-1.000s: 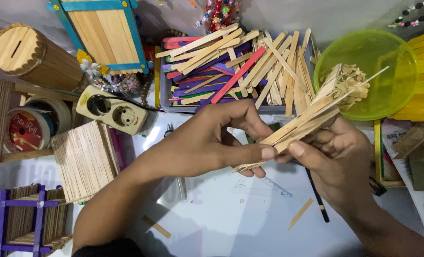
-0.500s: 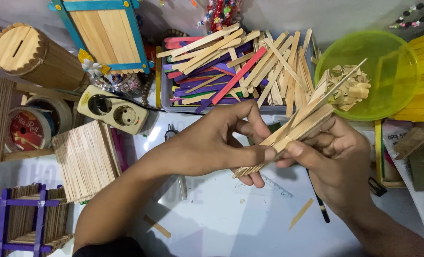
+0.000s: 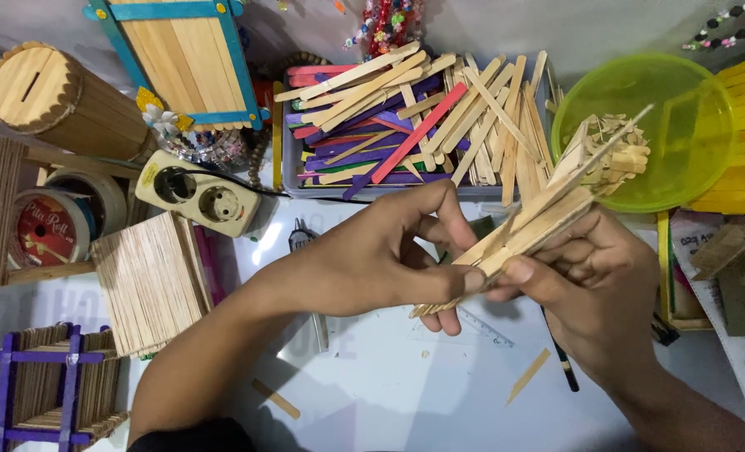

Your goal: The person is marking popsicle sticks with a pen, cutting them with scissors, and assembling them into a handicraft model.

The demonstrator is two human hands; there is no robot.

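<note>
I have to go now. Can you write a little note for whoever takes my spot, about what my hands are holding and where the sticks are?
Left hand and right hand together grip a bundle of plain craft sticks, angled up to the right.
More sticks, plain and coloured, fill the grey tray behind.
The green bowl holds small wooden pieces.
Two loose sticks lie on the white table.
Done: one bundle gathered. Left: the tray's sticks, untouched.

Bright, even overhead light; soft glare on the white counter [image 3: 389, 393]; hands cast faint shadows; focus sharp throughout.
</note>
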